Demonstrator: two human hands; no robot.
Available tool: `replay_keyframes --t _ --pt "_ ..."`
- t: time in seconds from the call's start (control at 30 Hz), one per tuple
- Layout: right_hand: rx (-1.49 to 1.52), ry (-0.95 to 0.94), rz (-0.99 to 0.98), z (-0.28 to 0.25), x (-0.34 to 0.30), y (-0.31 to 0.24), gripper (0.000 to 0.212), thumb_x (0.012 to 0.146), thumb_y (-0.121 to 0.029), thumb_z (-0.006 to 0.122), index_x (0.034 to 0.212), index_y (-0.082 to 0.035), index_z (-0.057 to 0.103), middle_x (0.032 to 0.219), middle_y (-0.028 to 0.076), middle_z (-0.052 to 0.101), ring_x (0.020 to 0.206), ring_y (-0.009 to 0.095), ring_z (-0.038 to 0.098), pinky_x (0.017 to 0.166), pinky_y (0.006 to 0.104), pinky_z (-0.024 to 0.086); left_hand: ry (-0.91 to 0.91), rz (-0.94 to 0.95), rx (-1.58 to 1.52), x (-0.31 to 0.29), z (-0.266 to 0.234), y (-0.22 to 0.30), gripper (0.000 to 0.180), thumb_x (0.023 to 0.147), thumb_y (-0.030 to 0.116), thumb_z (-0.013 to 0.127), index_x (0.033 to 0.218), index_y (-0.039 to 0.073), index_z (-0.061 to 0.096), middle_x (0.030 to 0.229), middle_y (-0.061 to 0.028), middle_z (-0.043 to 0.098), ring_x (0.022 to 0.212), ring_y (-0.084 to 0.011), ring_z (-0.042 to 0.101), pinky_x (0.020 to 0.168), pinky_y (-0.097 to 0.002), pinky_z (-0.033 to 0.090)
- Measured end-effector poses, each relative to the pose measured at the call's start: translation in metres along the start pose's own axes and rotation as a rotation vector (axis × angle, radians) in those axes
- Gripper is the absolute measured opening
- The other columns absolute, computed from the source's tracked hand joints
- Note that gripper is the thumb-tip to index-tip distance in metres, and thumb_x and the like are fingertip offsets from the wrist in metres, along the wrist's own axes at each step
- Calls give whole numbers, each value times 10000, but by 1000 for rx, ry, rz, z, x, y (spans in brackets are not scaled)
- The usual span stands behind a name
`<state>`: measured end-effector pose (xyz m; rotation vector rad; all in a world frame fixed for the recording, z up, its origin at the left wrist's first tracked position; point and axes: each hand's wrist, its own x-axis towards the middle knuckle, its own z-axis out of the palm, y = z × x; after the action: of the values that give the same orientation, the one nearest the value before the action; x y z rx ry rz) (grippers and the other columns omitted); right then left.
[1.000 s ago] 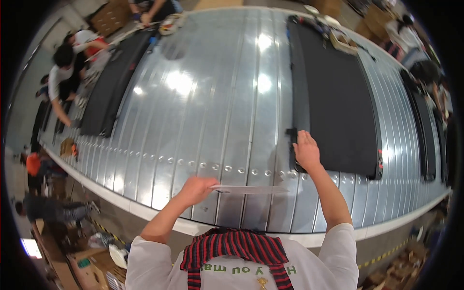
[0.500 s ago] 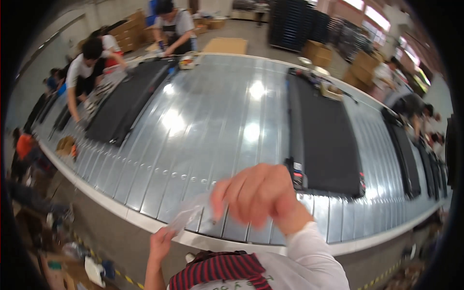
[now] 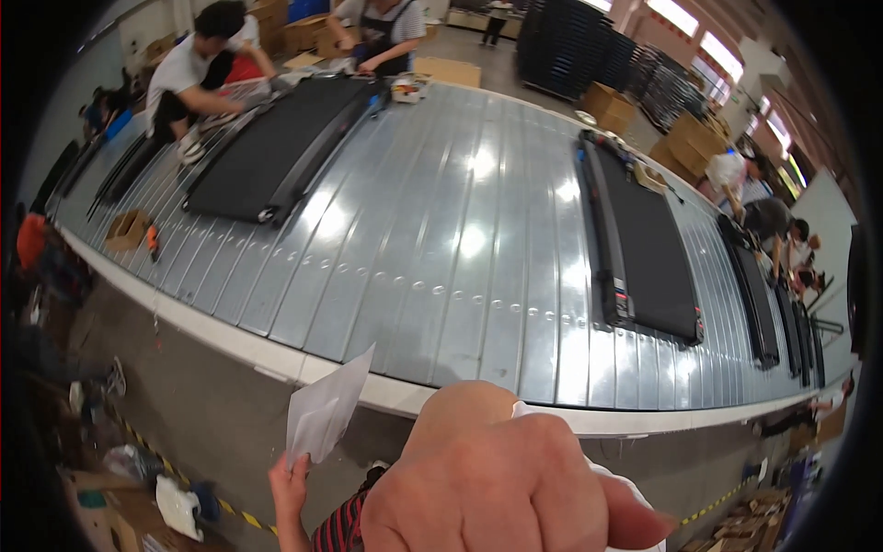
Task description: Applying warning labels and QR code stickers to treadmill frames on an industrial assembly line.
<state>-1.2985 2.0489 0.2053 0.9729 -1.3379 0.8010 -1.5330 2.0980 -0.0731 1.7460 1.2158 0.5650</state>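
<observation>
From far off, I see the left hand pinching a white sheet and the right hand curled up, empty or not I can't tell.

A left panel and a right panel are lying well apart on a table, a carton sitting near the table's left edge. A co-worker is crouching left of the left panel. Before the table, a left hand is holding a sheet, a right hand hovering to its right. Beyond the table, boxes are standing at right; further panels are apparently lying past the right panel.
</observation>
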Motion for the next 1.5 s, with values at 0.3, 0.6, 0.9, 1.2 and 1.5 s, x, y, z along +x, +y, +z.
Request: replay_keyframes --t 0.3,0.6,0.9,1.2,1.5 --pt "110 67 39 -40 -14 104 501 891 -311 407 482 -22 410 425 22 322 336 127 307 606 378 487 179 -131 -94 3 -70 -53 195 791 147 560 826 -45 552 584 -76 533 515 -88 463 470 -255 397" --pt "243 -99 61 -100 -21 161 485 894 -317 392 498 -37 402 445 31 299 366 149 340 611 369 470 287 -117 -330 65 -126 -86 210 802 153 570 866 -48 572 715 -46 586 653 -102 504 603 -256 421" --pt "91 -49 988 -164 -143 204 292 833 -192 475 598 -23 509 530 118 489 507 280 463 486 371 372 545 -204 -887 177 -180 -38 317 791 111 578 1043 -69 510 973 -87 568 848 -153 540 758 -280 428" --pt "-36 298 1084 -223 -85 241 145 785 -121 509 839 14 500 733 96 540 710 188 546 703 276 421 81 -146 -1160 326 -197 -18 396 820 129 554 1159 -25 417 1113 -94 505 992 -195 502 852 -324 417" --pt "-680 39 981 -219 -143 277 256 749 -197 561 908 -3 509 900 140 530 861 287 521 752 376 419 -171 -155 -1178 393 -193 -13 428 828 143 545 1190 -26 390 1107 -98 510 980 -199 517 830 -327 435"
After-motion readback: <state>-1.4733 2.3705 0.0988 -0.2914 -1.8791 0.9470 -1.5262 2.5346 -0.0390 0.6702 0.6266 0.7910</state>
